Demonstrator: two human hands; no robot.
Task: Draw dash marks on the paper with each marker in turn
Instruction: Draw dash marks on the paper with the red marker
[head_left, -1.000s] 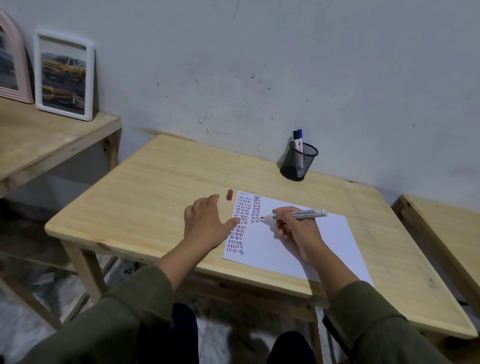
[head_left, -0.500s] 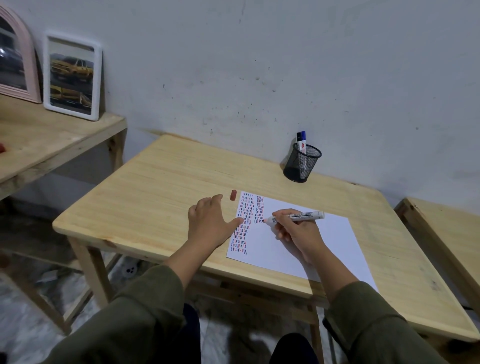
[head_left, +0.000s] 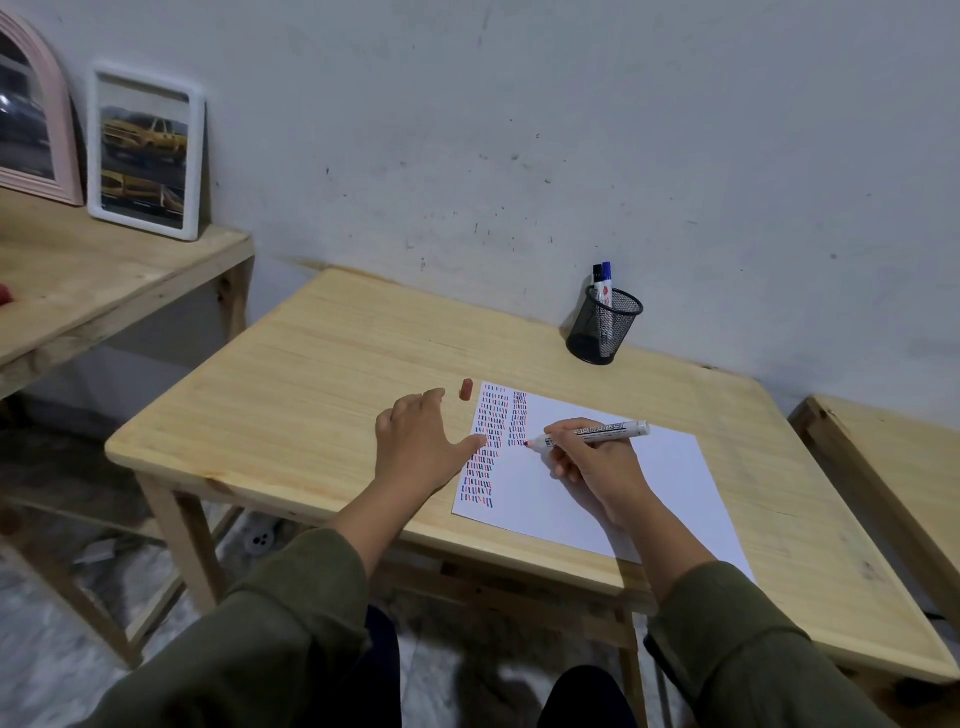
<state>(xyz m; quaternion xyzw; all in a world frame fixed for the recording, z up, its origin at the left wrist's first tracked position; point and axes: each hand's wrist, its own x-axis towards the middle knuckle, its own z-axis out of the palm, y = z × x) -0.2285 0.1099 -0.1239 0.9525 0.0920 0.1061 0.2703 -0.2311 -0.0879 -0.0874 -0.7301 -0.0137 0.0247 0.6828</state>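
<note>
Right-hand grip (head_left: 592, 462) holds the red-tipped marker (head_left: 597, 433), label illegible; left hand (head_left: 421, 447) flat, fingers spread, on paper (head_left: 597, 499).

From my remote station, little is legible: the white marker (head_left: 592, 433) gripped in the right hand (head_left: 597, 462) at the paper's (head_left: 623, 493) centre carries a line of dark print along its barrel, too small and inverted for me to read. At one o'clock, a marker (head_left: 603, 294) in the mesh pen cup (head_left: 604, 332) bears a red logo, likewise unreadable.
</note>
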